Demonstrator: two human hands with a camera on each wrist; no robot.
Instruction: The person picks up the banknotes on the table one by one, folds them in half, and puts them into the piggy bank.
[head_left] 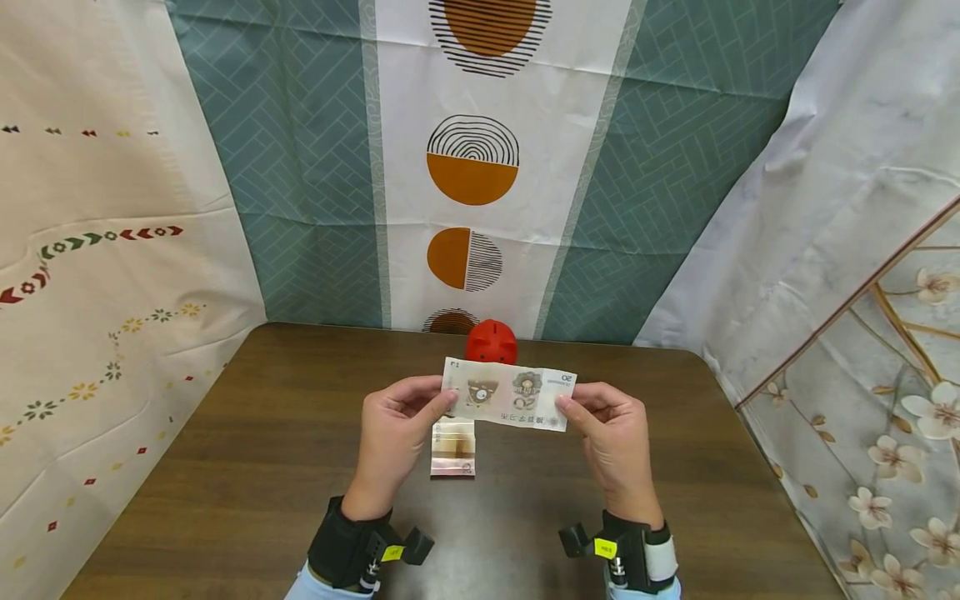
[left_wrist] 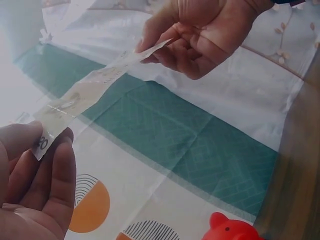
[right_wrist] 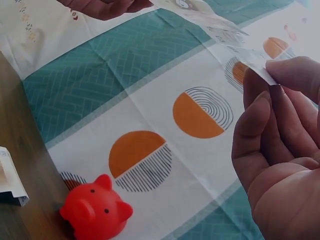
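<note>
Stretched between both hands is a pale paper banknote [head_left: 510, 394], printed with small cartoon figures and an upside-down 20. My left hand [head_left: 397, 433] pinches one end of it between thumb and fingers. At the opposite end my right hand [head_left: 618, 442] pinches the note the same way. In the left wrist view the banknote [left_wrist: 80, 97] slants upward from the thumb, slightly wavy. Below and left of it on the table lie more banknotes [head_left: 453, 450], pink and tan, folded or stacked. Behind the held note stands a red piggy bank [head_left: 491, 340], its lower part hidden in the head view.
The brown wooden table [head_left: 262, 467] ends at a back edge against a green and white patterned cloth [head_left: 315, 167]. A cream cloth [head_left: 112, 375] hangs on the left, a floral one [head_left: 862, 467] on the right.
</note>
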